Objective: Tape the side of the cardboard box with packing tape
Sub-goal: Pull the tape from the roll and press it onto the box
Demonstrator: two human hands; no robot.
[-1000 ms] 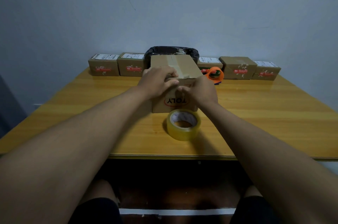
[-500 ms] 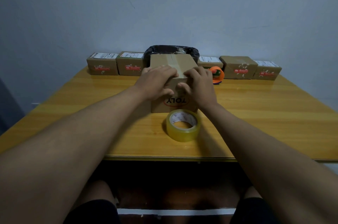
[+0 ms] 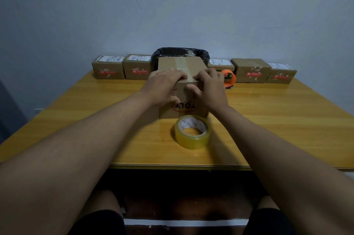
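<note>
Tape on the cardboard box (image 3: 182, 66) at frame centre is now pressed flat over its near top edge by the left hand (image 3: 164, 87) and right hand (image 3: 208, 89) — fingers lifted from the front face — so the strip seems nearly seated.

Upside-down "TOLY" on cardboard box (image 3: 183, 109)

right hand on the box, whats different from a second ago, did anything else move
The right hand slid up from the near face of the cardboard box to its top front edge, fingers now over the tape strip beside the left hand. The left hand stayed pressing on the top edge. Box, tape roll and orange dispenser did not move.
</note>
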